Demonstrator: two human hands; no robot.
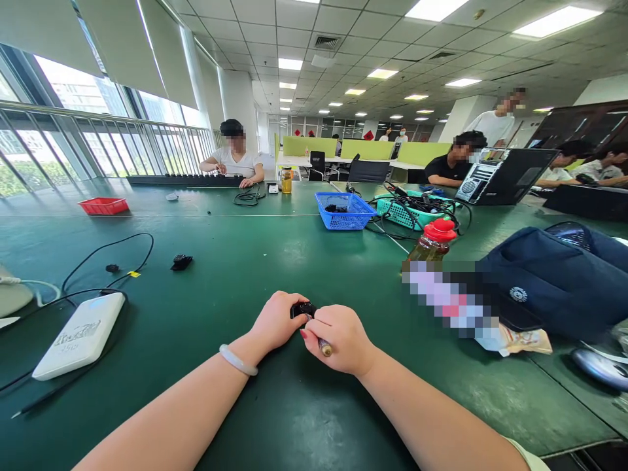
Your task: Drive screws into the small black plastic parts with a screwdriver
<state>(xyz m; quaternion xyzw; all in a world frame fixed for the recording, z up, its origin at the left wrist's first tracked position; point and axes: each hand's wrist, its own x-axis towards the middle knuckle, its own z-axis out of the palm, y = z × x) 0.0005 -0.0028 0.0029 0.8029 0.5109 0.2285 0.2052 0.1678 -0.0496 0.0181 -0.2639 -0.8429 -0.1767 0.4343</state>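
Observation:
My left hand [277,324], with a pale bangle at the wrist, is closed on a small glossy black part [304,308] just above the green table. My right hand [341,337] is closed round a slim pen-like tool [324,347] with a brass-coloured rear end. Its front end points at the black part, and the fingers hide the tip. The two hands meet at the black part. Farther left on the table lie another black piece [181,261] and a smaller black bit [112,268].
At left, a white power bank [81,337] lies among black cables. Farther back are a red tray [104,206], a blue basket [345,212] and a teal basket [412,212] of cables. To the right stand a red-lidded bottle [434,241] and a navy bag [554,281]. Several people sit around.

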